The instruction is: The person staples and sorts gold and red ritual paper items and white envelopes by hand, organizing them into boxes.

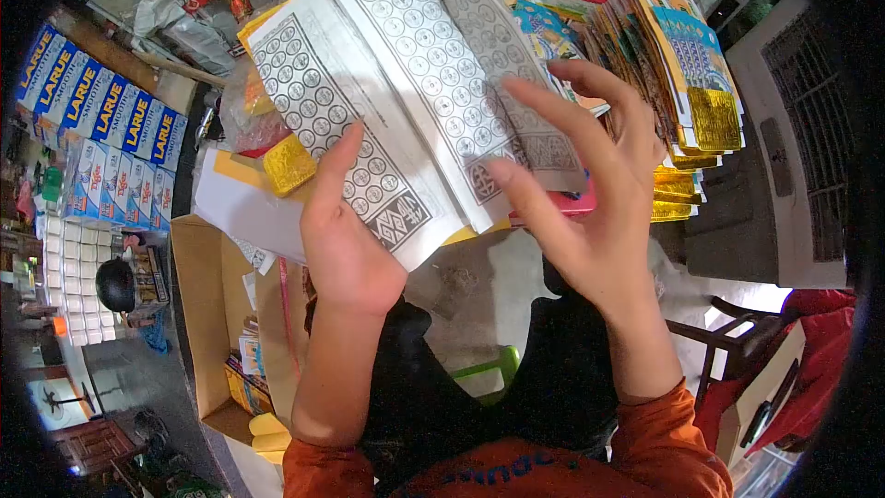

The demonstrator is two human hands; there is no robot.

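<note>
My left hand (346,244) grips a stack of white paper sheets (323,83) printed with rows of black circular seals. Its thumb lies on top, and its other fingers are hidden beneath. A second printed sheet (419,46) lies over the stack, its right part curling upward. My right hand (604,194) is at the curled edge with fingers spread, thumb and index tips overlapping the paper in this view. Left of the stack a gold foil square (289,164) rests near white and yellow sheets (241,198).
A tall pile of colourful paper bundles with gold foil (687,65) stands at right. An open cardboard box (207,304) is at lower left, holding packets. Stacked blue beer cartons (106,111) stand further left. A wooden chair (714,341) is at right.
</note>
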